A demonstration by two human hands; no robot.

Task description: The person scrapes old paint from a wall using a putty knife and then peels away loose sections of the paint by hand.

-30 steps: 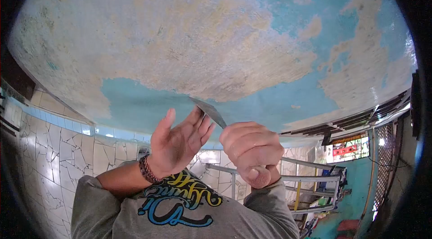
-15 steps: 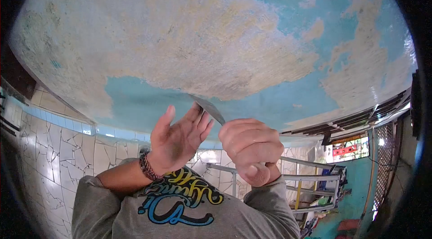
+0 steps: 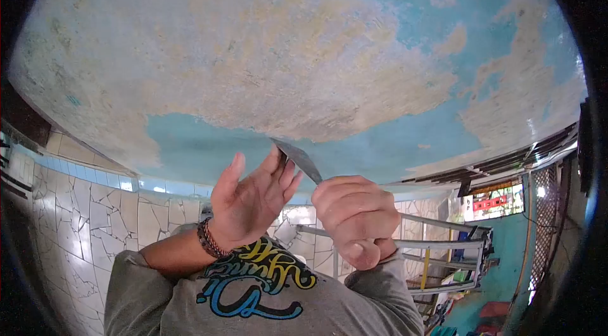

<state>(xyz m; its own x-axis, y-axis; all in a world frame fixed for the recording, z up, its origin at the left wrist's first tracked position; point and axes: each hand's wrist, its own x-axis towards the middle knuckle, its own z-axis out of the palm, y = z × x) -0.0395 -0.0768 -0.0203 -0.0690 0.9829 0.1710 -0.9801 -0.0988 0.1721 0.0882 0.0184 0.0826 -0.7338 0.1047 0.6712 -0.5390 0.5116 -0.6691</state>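
My right hand [image 3: 356,219] is closed in a fist round the grip of a putty knife, its handle hidden in my fingers. The thin grey blade [image 3: 300,158] slants up and left, its front edge right at the wall [image 3: 272,70]. Beside it my left hand [image 3: 250,200] is raised, palm toward me, thumb apart and fingers stretched out, with fingertips behind the blade's left side. The wall shows turquoise paint [image 3: 202,146] broken up by large rough off-white and yellowish patches; the blade meets it near the lower border of the biggest patch.
A metal ladder [image 3: 437,246] stands behind my right arm. Irregular white tiles [image 3: 76,209] cover the surface at the left. At the right are a bright window opening [image 3: 497,203], a lattice panel [image 3: 541,228] and a turquoise wall [image 3: 506,253].
My right hand and the putty knife have moved slightly down and right. My left hand stays open beside the blade, and the whole view has shifted a little.
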